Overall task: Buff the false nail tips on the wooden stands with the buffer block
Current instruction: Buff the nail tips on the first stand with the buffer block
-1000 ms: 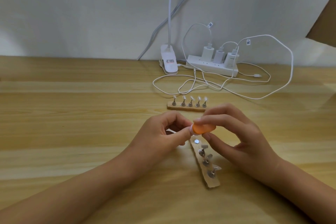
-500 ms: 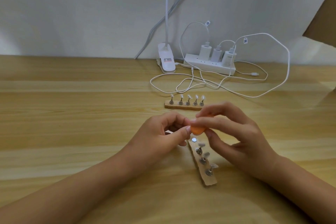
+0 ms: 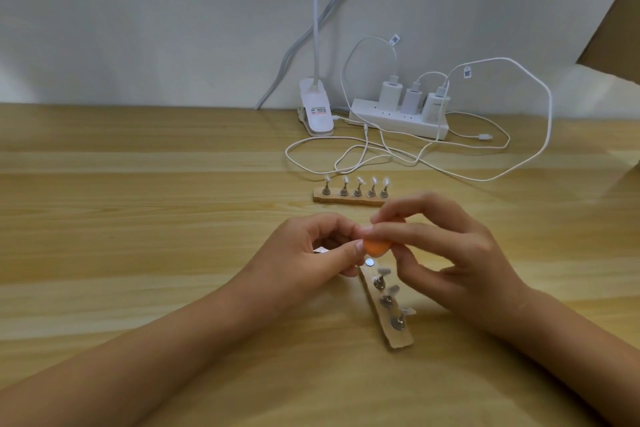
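The right hand (image 3: 450, 253) pinches the orange buffer (image 3: 377, 248) between thumb and fingertips, the other fingers loosely curled. The buffer's end touches the tips of the left hand (image 3: 308, 253), whose thumb and forefinger are pinched on a small holder (image 3: 320, 250); only a pale bit of it shows in the hollow of the hand. Just below the buffer lies the near stand (image 3: 388, 312), slanted on the table (image 3: 138, 218), with a bare metal disc (image 3: 370, 262) and three nail tips. The far stand (image 3: 349, 198) carries five tips. Behind it lie white cables (image 3: 519, 163), a power strip (image 3: 398, 120) and a lamp clip (image 3: 317, 111).
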A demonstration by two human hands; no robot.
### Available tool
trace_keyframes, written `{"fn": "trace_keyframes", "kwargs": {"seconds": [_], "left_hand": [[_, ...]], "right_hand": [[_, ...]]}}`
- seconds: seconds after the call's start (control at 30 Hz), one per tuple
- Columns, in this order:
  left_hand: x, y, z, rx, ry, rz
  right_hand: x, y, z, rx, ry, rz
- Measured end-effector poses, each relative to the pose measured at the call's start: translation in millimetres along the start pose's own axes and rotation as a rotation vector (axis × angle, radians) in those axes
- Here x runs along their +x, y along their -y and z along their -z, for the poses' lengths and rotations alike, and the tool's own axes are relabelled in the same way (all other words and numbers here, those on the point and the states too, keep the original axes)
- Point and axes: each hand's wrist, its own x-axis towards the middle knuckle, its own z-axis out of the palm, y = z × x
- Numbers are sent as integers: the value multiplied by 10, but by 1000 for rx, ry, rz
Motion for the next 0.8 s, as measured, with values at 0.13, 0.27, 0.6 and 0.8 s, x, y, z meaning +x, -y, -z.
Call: {"fn": "trace_keyframes", "kwargs": {"seconds": [0.13,0.27,0.6,0.8], "left_hand": [[10,-12,-4,-68,-21,22],[18,-20,-4,-117,-24,21],[11,-9,-5,-7,1,-21],[13,-16,-3,-41,-6,-2]], "right_hand": [[23,-48,57,39,-86,-130],[25,39,39,145,-105,-125],[3,14,-14,137,-4,-88],[-7,3,9,180,41,-90]]}}
